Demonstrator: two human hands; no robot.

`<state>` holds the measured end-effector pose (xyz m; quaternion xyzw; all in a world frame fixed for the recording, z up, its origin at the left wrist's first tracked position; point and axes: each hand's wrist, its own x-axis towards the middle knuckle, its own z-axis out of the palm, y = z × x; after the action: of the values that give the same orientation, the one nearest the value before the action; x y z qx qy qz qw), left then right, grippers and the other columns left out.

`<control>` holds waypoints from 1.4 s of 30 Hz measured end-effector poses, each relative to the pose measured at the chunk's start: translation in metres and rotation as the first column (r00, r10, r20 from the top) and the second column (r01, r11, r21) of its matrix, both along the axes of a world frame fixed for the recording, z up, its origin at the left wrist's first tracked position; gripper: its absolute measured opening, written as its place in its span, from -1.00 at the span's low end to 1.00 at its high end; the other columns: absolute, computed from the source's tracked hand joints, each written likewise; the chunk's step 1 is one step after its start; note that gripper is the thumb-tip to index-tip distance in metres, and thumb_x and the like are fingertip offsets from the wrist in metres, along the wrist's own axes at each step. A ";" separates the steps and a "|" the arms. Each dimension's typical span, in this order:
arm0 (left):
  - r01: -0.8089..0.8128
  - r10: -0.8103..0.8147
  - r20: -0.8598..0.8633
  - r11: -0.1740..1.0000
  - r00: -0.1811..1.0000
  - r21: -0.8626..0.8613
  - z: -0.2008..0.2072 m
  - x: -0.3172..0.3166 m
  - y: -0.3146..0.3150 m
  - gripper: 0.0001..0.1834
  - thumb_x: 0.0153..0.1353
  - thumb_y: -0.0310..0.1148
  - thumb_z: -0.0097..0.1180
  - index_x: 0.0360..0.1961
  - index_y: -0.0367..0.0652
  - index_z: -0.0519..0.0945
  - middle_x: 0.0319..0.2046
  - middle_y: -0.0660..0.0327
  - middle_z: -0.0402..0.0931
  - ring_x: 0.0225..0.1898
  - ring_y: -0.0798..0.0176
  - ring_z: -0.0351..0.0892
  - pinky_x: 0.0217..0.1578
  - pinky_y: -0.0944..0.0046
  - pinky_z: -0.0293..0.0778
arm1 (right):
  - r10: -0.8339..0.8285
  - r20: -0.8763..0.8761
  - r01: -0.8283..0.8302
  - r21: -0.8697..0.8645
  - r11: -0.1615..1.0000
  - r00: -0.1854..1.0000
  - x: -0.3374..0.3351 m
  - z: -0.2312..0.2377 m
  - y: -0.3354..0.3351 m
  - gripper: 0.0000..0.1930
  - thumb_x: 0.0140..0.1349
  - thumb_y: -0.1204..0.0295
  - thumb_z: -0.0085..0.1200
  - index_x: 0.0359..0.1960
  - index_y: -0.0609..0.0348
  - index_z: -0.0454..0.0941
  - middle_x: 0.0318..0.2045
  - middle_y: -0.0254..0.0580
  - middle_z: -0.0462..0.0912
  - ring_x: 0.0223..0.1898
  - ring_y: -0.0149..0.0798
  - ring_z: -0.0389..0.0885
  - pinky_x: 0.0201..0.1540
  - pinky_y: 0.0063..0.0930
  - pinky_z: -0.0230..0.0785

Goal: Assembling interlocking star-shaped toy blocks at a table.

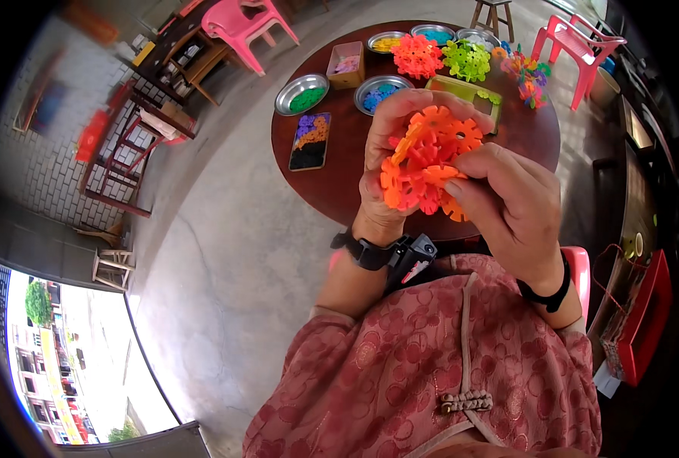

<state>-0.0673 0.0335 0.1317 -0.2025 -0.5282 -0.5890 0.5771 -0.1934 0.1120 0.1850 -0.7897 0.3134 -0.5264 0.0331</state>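
A ball-like cluster of orange and red notched plastic discs [420, 164], slotted into one another, is held up over the near side of the round table. My left hand [380, 149] cups it from the left and behind, its fingers curled round the far edge. From the right, my right hand [511, 202] pinches an orange disc [441, 174] between thumb and forefinger at the cluster's near side. Whether that disc is fully slotted in cannot be made out. Part of the cluster is hidden behind my right fingers.
On the brown round table [320, 187] stand metal bowls of green discs [307, 98] and blue discs [381, 97], a box [345, 67], a tray of purple, orange and black pieces [310, 142], a yellow-green tray [494, 111], and red [416, 56], green [468, 60] and multicoloured [531, 76] disc clusters.
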 end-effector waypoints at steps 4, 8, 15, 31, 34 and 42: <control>-0.023 0.022 0.019 0.999 1.000 0.039 0.000 0.000 0.001 -0.14 -0.02 0.25 0.16 0.17 -0.09 0.27 0.02 -0.04 0.38 0.07 -0.11 0.41 0.10 -0.10 0.35 | -0.033 -0.009 0.033 -0.012 0.999 0.999 0.000 -0.002 -0.002 -0.86 0.01 0.56 0.18 -0.41 0.24 0.46 -0.53 -0.17 0.50 -0.53 -0.14 0.52 -0.49 -0.39 0.35; -0.056 0.052 0.041 0.992 0.998 0.116 0.007 -0.002 0.004 -0.21 0.03 0.15 0.18 0.17 -0.10 0.27 0.00 -0.02 0.39 0.05 -0.06 0.43 0.04 -0.03 0.43 | -0.041 -0.003 0.041 -0.035 0.999 0.999 -0.001 -0.003 -0.003 -0.86 0.01 0.56 0.18 -0.41 0.24 0.46 -0.53 -0.17 0.50 -0.53 -0.14 0.52 -0.49 -0.40 0.36; -0.182 0.148 0.169 0.960 0.974 0.212 0.002 0.004 -0.003 -0.22 0.09 0.17 0.11 0.21 -0.06 0.22 0.03 0.04 0.35 0.11 -0.01 0.37 0.03 -0.09 0.46 | -0.048 0.008 0.048 0.030 0.998 0.999 0.002 -0.003 -0.001 -0.88 0.03 0.57 0.16 -0.41 0.25 0.47 -0.55 -0.18 0.48 -0.54 -0.15 0.52 -0.48 -0.41 0.35; -0.393 0.329 0.218 0.809 0.919 0.436 0.012 -0.003 0.015 -0.67 0.21 -0.31 0.08 -0.02 -0.19 0.42 -0.20 0.22 0.45 -0.10 0.32 0.47 -0.12 0.25 0.54 | -0.156 -0.022 0.157 0.054 0.986 0.988 -0.002 -0.008 -0.007 -0.88 0.03 0.57 0.14 -0.41 0.27 0.44 -0.55 -0.11 0.49 -0.56 -0.12 0.50 -0.50 -0.42 0.33; -0.351 0.278 0.215 0.790 0.936 0.504 0.012 -0.005 0.015 -0.70 0.24 -0.32 0.05 -0.04 -0.19 0.43 -0.23 0.22 0.46 -0.15 0.35 0.47 -0.17 0.31 0.51 | -0.146 0.062 0.134 0.168 0.977 0.987 -0.001 -0.012 -0.010 -0.88 0.05 0.57 0.14 -0.40 0.29 0.45 -0.57 -0.11 0.50 -0.59 -0.21 0.52 -0.52 -0.48 0.31; -0.388 0.348 0.177 0.767 0.921 0.511 0.009 -0.010 0.014 -0.69 0.22 -0.27 0.11 -0.07 -0.18 0.44 -0.26 0.24 0.44 -0.19 0.37 0.46 -0.20 0.36 0.46 | -0.142 0.313 0.045 0.296 0.954 0.939 0.006 -0.023 -0.014 -0.91 0.08 0.57 0.14 -0.41 0.28 0.47 -0.62 -0.19 0.48 -0.64 -0.39 0.49 -0.54 -0.56 0.28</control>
<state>-0.0771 0.0477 0.1411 0.0956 -0.3921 -0.5950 0.6950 -0.1872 0.0982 0.1625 -0.6611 0.4132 -0.6019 0.1731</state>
